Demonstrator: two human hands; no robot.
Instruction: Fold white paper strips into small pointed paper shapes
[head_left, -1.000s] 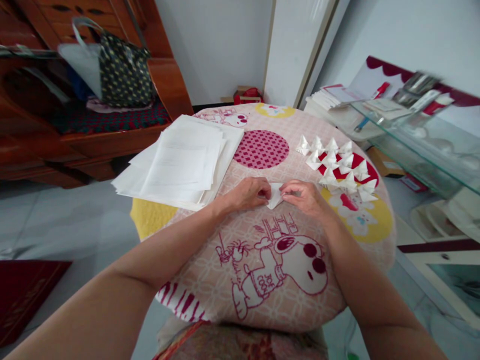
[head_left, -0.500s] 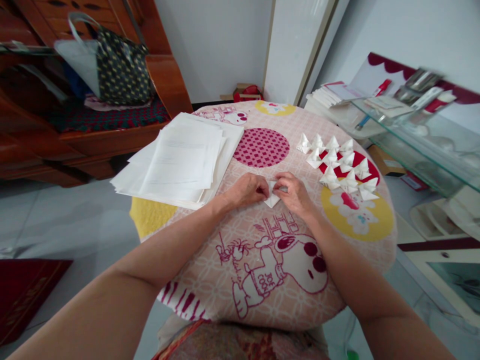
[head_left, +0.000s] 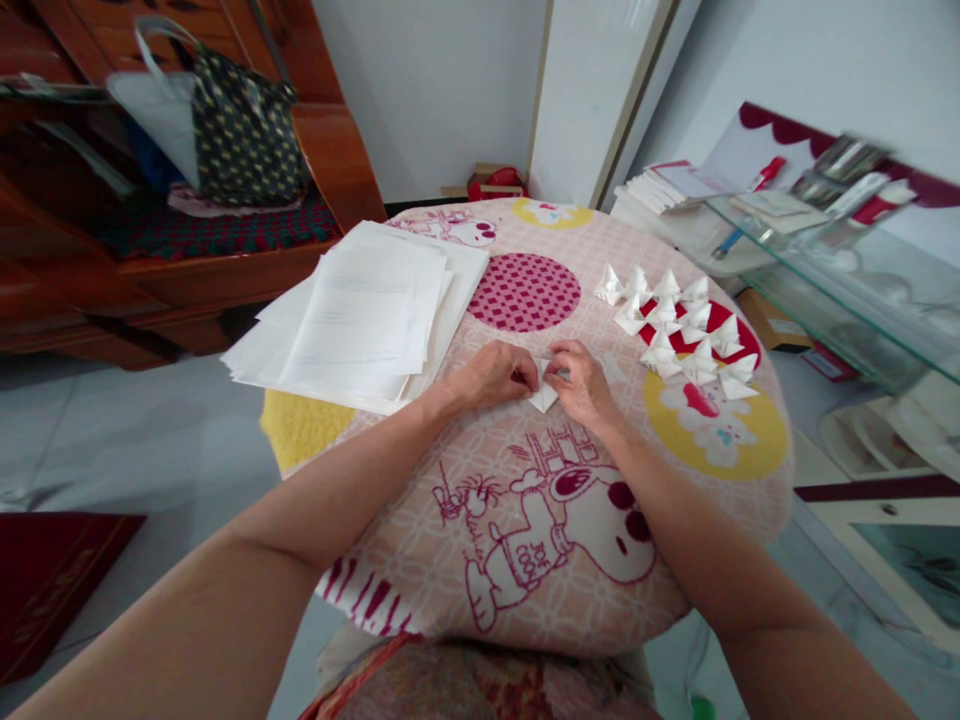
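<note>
A small piece of folded white paper (head_left: pixel 544 399) lies on the cloth-covered round table (head_left: pixel 420 545), between my two hands. My left hand (head_left: pixel 499 374) is closed, its fingertips pinching the paper's left side. From the right, the thumb and fingers of my right hand (head_left: pixel 580 382) pinch the opposite side. The fingers cover much of the paper's upper part; its pointed lower corner shows. To the right stand several folded white paper pieces (head_left: pixel 663 316) with pointed tips, set in rows. Left of my hands is a stack of white paper sheets (head_left: pixel 367 310), some with faint print.
A glass shelf (head_left: pixel 847 290) holding a red marker and metal tins borders the table at right. Behind on the left, a wooden bench (head_left: pixel 225 275) carries a dark patterned bag (head_left: pixel 244 140). A red box (head_left: pixel 60 585) lies on the floor at lower left.
Both hands stay at the folded paper with almost the same grip. The right fingers have shifted very slightly.
</note>
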